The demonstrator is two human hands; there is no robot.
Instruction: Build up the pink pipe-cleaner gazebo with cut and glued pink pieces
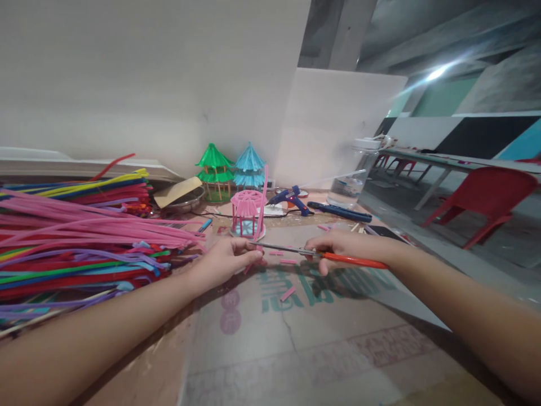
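Observation:
Between the fingers of my left hand [234,258] is a long pink pipe cleaner [262,203], standing nearly upright. My right hand [344,248] grips red-handled scissors [353,259], whose blades point left and reach the pipe cleaner beside my left fingertips. Just behind stands a small pink pavilion model [247,206] on a round pale blue base. Short cut pink pieces [288,294] lie on the printed cardboard [253,349] below and beyond the blades.
A big heap of coloured pipe cleaners [84,225] covers the left side. Green [214,163] and blue [249,160] pavilion models stand at the back. Right of them are a glue gun [291,197], a dark blue long tool [340,212] and a clear plastic jar [347,177].

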